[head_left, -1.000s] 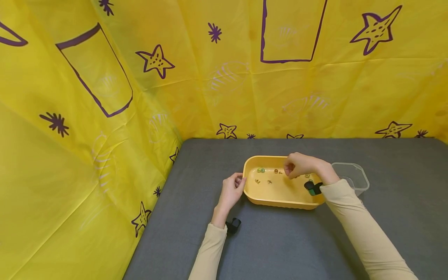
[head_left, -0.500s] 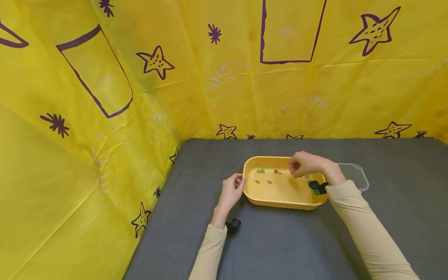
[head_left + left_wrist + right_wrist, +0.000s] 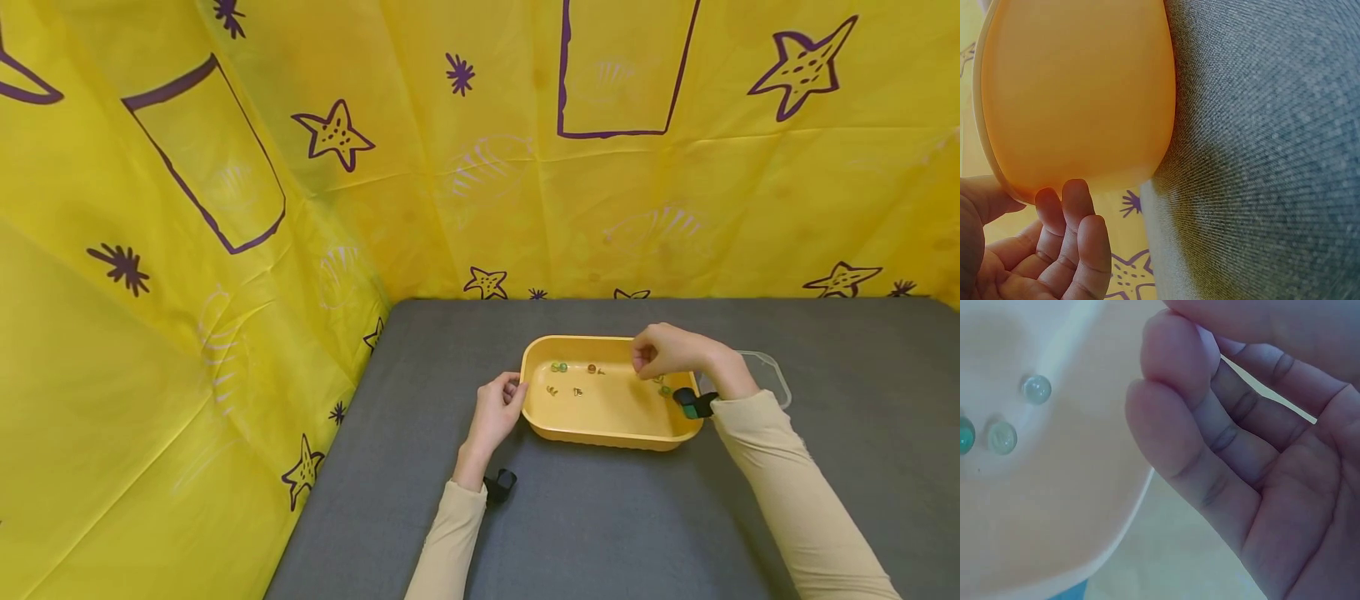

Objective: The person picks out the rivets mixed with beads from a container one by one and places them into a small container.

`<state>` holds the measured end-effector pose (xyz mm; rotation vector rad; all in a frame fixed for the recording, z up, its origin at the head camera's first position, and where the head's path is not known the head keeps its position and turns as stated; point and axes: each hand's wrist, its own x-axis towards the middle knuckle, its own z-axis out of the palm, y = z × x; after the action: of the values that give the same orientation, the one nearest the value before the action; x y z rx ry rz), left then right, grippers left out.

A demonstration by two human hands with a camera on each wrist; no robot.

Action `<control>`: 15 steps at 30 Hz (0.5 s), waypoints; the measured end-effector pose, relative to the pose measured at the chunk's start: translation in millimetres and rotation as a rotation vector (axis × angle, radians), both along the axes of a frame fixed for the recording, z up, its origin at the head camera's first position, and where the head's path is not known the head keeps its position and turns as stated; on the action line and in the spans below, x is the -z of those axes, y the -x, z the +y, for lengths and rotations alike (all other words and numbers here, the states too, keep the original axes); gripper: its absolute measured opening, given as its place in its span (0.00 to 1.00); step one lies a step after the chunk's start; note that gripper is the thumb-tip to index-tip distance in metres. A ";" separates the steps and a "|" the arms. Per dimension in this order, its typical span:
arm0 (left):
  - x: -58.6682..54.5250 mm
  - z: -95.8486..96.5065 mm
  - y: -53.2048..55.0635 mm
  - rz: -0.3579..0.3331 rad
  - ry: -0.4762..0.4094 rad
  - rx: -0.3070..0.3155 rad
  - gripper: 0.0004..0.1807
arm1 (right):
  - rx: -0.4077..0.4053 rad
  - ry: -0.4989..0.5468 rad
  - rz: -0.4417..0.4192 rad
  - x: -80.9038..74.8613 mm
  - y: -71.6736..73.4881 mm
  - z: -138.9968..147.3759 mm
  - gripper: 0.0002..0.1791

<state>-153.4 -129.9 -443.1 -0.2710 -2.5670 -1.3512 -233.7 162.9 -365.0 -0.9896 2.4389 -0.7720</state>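
Observation:
A yellow plastic tub (image 3: 600, 438) sits on the grey table. My left hand (image 3: 498, 407) grips its left rim, thumb over the edge and fingers curled against the outer wall, as the left wrist view shows. Over the tub's right half hovers my right hand (image 3: 670, 350), its fingers curled in toward the thumb. I cannot tell whether something small is pinched there. Inside the tub lie a green marble (image 3: 563, 367), a brown marble (image 3: 592, 368) and small brass-coloured pieces (image 3: 577, 392). Toward the right end, the right wrist view shows a pale glass marble (image 3: 1036, 389) among others.
Just right of the tub stands a clear plastic container (image 3: 780, 387), partly behind my right wrist. A yellow printed cloth (image 3: 480, 208) hangs along the back and left edges of the grey tabletop (image 3: 600, 525).
My right hand has moved steadily to the right above the tub, and its forearm has shifted with it. The left hand and the tub have stayed in place.

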 end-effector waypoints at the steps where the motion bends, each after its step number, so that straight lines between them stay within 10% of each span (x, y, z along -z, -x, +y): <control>1: 0.0 -0.1 0.0 0.000 0.001 0.000 0.11 | 0.002 0.002 0.004 -0.2 -0.1 1.3 0.06; 15: 0.2 -0.7 0.0 -0.003 -0.003 0.004 0.11 | 0.055 0.014 0.025 -1.8 -2.5 21.9 0.07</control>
<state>-153.4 -130.6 -443.2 -0.2743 -2.5682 -1.3581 -231.1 184.8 -363.2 -0.9460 2.4947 -0.8010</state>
